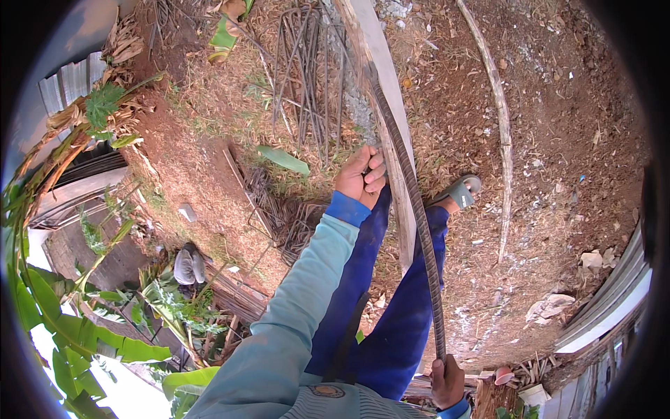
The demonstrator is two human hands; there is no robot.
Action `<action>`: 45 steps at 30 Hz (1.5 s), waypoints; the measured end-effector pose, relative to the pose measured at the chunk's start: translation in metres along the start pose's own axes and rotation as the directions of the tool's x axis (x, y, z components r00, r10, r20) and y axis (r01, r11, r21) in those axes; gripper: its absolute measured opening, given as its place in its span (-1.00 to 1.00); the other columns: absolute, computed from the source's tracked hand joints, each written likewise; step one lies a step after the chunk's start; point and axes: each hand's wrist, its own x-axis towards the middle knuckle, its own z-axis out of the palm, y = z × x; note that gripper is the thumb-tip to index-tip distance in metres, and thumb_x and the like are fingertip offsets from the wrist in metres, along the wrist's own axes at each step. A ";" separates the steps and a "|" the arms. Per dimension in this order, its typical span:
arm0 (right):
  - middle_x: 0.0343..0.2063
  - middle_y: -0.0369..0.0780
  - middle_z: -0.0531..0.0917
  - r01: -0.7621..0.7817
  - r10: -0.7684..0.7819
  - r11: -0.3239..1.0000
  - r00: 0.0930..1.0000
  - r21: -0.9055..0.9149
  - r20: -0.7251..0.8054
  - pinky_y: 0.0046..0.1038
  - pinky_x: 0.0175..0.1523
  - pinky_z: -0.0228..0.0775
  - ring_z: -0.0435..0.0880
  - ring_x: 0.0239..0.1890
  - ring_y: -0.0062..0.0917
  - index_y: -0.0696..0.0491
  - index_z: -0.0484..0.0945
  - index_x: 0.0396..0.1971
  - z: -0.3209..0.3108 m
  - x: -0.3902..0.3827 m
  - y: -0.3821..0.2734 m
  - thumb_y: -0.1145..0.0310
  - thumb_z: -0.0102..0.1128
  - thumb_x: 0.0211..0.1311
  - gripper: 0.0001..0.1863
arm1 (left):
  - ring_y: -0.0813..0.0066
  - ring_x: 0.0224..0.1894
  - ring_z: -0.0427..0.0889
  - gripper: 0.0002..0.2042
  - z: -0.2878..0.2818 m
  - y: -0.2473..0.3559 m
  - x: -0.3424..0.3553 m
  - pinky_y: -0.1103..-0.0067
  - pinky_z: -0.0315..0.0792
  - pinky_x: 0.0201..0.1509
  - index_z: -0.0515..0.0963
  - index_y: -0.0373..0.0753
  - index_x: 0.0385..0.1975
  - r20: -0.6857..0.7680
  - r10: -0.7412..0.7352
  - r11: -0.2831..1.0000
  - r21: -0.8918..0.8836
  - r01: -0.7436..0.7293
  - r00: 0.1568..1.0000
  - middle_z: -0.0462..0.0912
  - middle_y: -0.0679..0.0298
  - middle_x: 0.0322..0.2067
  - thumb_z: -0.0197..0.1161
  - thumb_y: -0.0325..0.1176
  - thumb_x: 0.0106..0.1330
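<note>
A long ribbed dark steel bar (423,234) runs from low at the right up along a pale, weathered wooden board (396,160) between my legs. Near the bar's lower end, my right hand (448,380) is wrapped round it. My left hand (361,174) is closed just left of the board, at about mid-length; what is inside its fingers is mostly hidden. The bar's upper part lies against the board. My foot in a grey-green sandal (457,192) is just right of the board.
Bent steel rods (300,77) lie on dirt at top centre, more tangled metal (293,234) left of my arm. A long branch (502,133) lies at right. Banana plants (84,328) and a grey object (188,265) are at left, corrugated sheets (607,293) at lower right.
</note>
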 end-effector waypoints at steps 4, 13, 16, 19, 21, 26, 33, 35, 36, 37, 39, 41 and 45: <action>-0.60 -0.06 0.56 0.036 -0.035 0.999 0.995 0.009 -0.092 -0.22 -0.46 0.34 0.52 -0.59 -0.17 0.09 0.46 -0.37 -0.009 -0.042 -0.066 0.19 -0.04 0.38 -0.72 | 0.67 -0.56 0.35 -0.80 0.011 -0.006 -0.008 0.75 0.28 -0.65 0.41 -0.27 -0.10 0.072 -0.021 1.000 -0.016 0.022 0.997 0.37 0.36 -0.45 -0.02 -0.29 0.47; -0.73 -0.10 0.47 0.034 -0.044 0.997 0.990 -0.072 -0.135 -0.30 -0.55 0.24 0.50 -0.67 -0.28 0.16 0.39 -0.41 -0.003 -0.041 -0.098 0.13 -0.11 0.42 -0.63 | 0.54 -0.48 0.45 -0.74 0.017 -0.011 0.000 0.66 0.39 -0.47 0.40 -0.33 0.03 -0.168 0.024 0.981 0.194 0.009 0.985 0.39 0.38 -0.50 -0.02 -0.33 0.46; -0.75 0.04 0.44 0.044 -0.063 0.989 0.989 -0.144 -0.134 -0.15 -0.57 0.20 0.49 -0.66 0.03 0.17 0.35 -0.44 -0.007 -0.027 -0.082 0.32 -0.04 0.36 -0.76 | 0.55 -0.42 0.41 -0.69 0.011 -0.006 0.007 0.66 0.36 -0.45 0.34 -0.33 0.08 -0.193 0.028 0.977 0.213 0.014 0.981 0.32 0.40 -0.51 0.03 -0.32 0.44; -0.74 0.05 0.46 0.008 -0.034 0.986 0.987 -0.164 -0.159 -0.12 -0.56 0.20 0.49 -0.65 0.04 0.17 0.35 -0.43 -0.007 -0.026 -0.084 0.33 -0.04 0.35 -0.78 | 0.67 -0.58 0.27 -0.65 0.007 -0.003 0.021 0.71 0.19 -0.60 0.35 -0.28 0.03 -0.173 -0.060 0.983 0.160 0.088 0.983 0.25 0.46 -0.56 0.04 -0.14 0.44; -0.77 -0.08 0.44 0.009 -0.033 0.990 0.986 -0.143 -0.164 -0.25 -0.58 0.18 0.47 -0.72 -0.19 0.16 0.36 -0.47 -0.009 -0.032 -0.092 0.24 -0.07 0.39 -0.69 | 0.75 -0.68 0.16 -0.61 0.020 -0.006 0.026 0.74 0.06 -0.71 0.41 -0.24 -0.07 -0.226 -0.071 0.980 0.165 0.110 0.972 0.20 0.52 -0.61 -0.02 0.00 0.44; -0.60 0.03 0.52 -0.117 0.105 0.982 0.991 -0.151 -0.082 -0.23 -0.50 0.28 0.53 -0.58 -0.13 0.13 0.48 -0.25 -0.011 -0.045 -0.124 0.23 -0.11 0.43 -0.73 | 0.79 -0.74 0.08 -0.55 0.045 0.000 0.020 0.75 -0.01 -0.76 0.49 -0.27 -0.22 -0.265 -0.031 0.936 0.331 0.121 0.964 0.15 0.54 -0.67 -0.08 0.06 0.45; -0.76 0.01 0.43 0.122 -0.123 0.992 0.984 -0.018 -0.131 -0.18 -0.59 0.21 0.50 -0.70 -0.04 0.17 0.35 -0.42 0.018 0.013 -0.041 0.19 -0.08 0.40 -0.67 | 0.76 -0.75 0.07 -0.55 0.024 -0.005 0.029 0.71 -0.02 -0.74 0.52 -0.30 -0.23 -0.318 -0.028 0.875 0.450 0.176 0.948 0.15 0.53 -0.67 -0.01 0.05 0.43; -0.80 0.00 0.40 0.195 -0.199 0.980 0.958 -0.040 -0.208 -0.19 -0.59 0.23 0.50 -0.70 -0.06 0.17 0.35 -0.45 0.026 0.021 -0.024 0.14 -0.10 0.41 -0.62 | 0.76 -0.74 0.07 -0.55 0.036 -0.015 0.032 0.71 -0.03 -0.74 0.53 -0.30 -0.25 -0.308 -0.032 0.841 0.506 0.192 0.951 0.16 0.54 -0.67 0.00 0.04 0.43; -0.79 0.00 0.40 0.172 -0.179 0.984 0.962 -0.052 -0.206 -0.19 -0.59 0.22 0.50 -0.70 -0.06 0.16 0.35 -0.47 0.025 0.026 -0.017 0.12 -0.11 0.42 -0.60 | 0.76 -0.74 0.08 -0.55 0.036 -0.020 0.034 0.71 -0.03 -0.74 0.54 -0.30 -0.26 -0.304 -0.029 0.838 0.511 0.189 0.952 0.15 0.54 -0.68 0.01 0.05 0.42; -0.79 0.01 0.40 0.150 -0.160 0.987 0.966 -0.065 -0.205 -0.19 -0.59 0.22 0.50 -0.70 -0.06 0.16 0.35 -0.48 0.022 0.031 -0.009 0.10 -0.12 0.42 -0.59 | 0.76 -0.74 0.08 -0.55 0.036 -0.024 0.036 0.71 -0.03 -0.74 0.54 -0.30 -0.27 -0.300 -0.026 0.836 0.516 0.186 0.953 0.15 0.55 -0.68 0.01 0.05 0.42; -0.80 0.00 0.39 0.140 -0.156 0.986 0.964 -0.090 -0.213 -0.20 -0.60 0.21 0.50 -0.71 -0.08 0.16 0.35 -0.52 0.014 0.040 0.001 0.03 -0.19 0.43 -0.51 | 0.75 -0.74 0.08 -0.55 0.037 -0.032 0.041 0.71 -0.04 -0.74 0.55 -0.30 -0.28 -0.306 -0.009 0.852 0.496 0.168 0.952 0.14 0.56 -0.70 0.04 0.06 0.40; -0.81 -0.02 0.38 0.139 -0.150 0.988 0.966 -0.065 -0.211 -0.20 -0.61 0.20 0.48 -0.73 -0.10 0.17 0.35 -0.52 0.010 0.047 0.010 0.00 -0.21 0.44 -0.49 | 0.75 -0.75 0.08 -0.56 0.037 -0.041 0.044 0.70 -0.04 -0.73 0.55 -0.28 -0.28 -0.313 -0.012 0.848 0.500 0.175 0.950 0.14 0.56 -0.71 0.06 0.06 0.39; -0.81 -0.05 0.36 0.185 -0.192 0.981 0.959 -0.050 -0.210 -0.23 -0.60 0.19 0.44 -0.75 -0.18 0.19 0.38 -0.49 0.007 0.071 0.044 -0.04 -0.25 0.44 -0.44 | 0.75 -0.75 0.10 -0.60 0.035 -0.056 0.057 0.68 -0.04 -0.73 0.57 -0.20 -0.32 -0.320 -0.013 0.831 0.524 0.188 0.947 0.16 0.56 -0.71 0.08 0.06 0.38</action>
